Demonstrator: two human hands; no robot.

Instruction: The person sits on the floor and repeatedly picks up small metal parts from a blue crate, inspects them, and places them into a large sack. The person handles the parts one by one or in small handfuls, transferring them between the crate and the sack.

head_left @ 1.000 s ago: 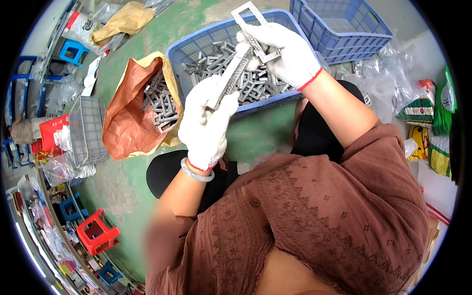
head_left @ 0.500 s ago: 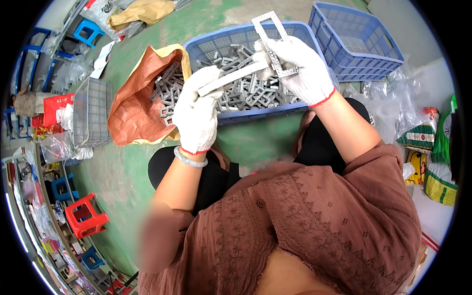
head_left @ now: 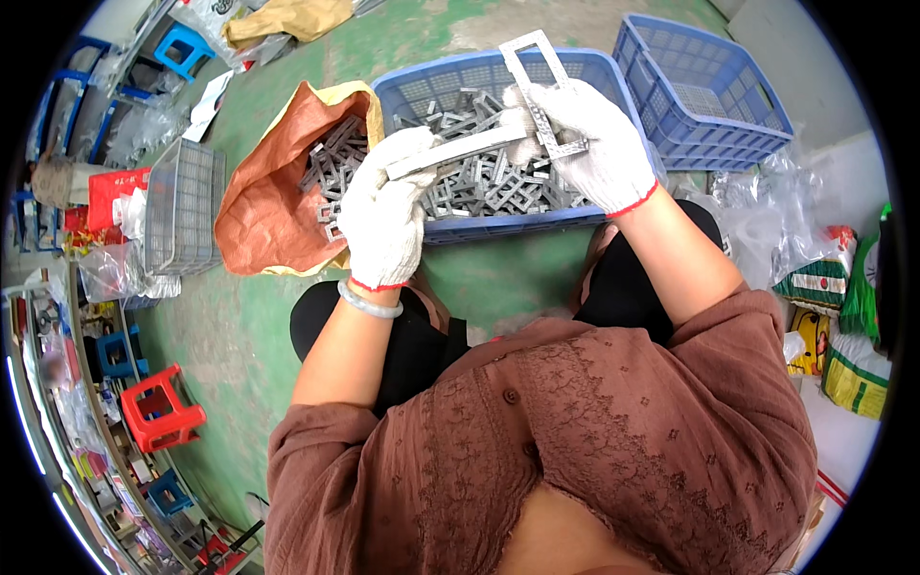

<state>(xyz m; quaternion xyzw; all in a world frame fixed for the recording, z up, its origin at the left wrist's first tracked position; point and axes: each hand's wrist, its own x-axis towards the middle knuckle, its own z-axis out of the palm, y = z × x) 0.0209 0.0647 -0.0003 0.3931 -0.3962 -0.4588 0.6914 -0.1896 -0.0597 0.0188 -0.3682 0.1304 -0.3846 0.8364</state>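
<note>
My left hand (head_left: 383,216), in a white knitted glove, is closed around one end of a flat, light grey, file-like bar (head_left: 465,150). The bar points right, and its far end reaches the fingers of my gloved right hand (head_left: 599,144). That hand grips a rectangular grey metal frame (head_left: 523,41) with an open middle, held up at a tilt. Whether the bar touches the frame is hidden by my fingers. Both hands are above a blue plastic crate (head_left: 498,226) with many similar small metal frames (head_left: 489,182) heaped in it.
An orange-brown sack (head_left: 259,206) holding more frames stands left of the crate. Another blue crate (head_left: 704,158) is at the back right. A grey mesh basket (head_left: 182,211), a red stool (head_left: 163,407) and shelving lie left; plastic bags (head_left: 767,211) and packed sacks lie right.
The view has shifted slightly, so the crate and sack sit a little differently in the picture. Both hands keep their grips on the bar and the frame, with hardly any movement.
</note>
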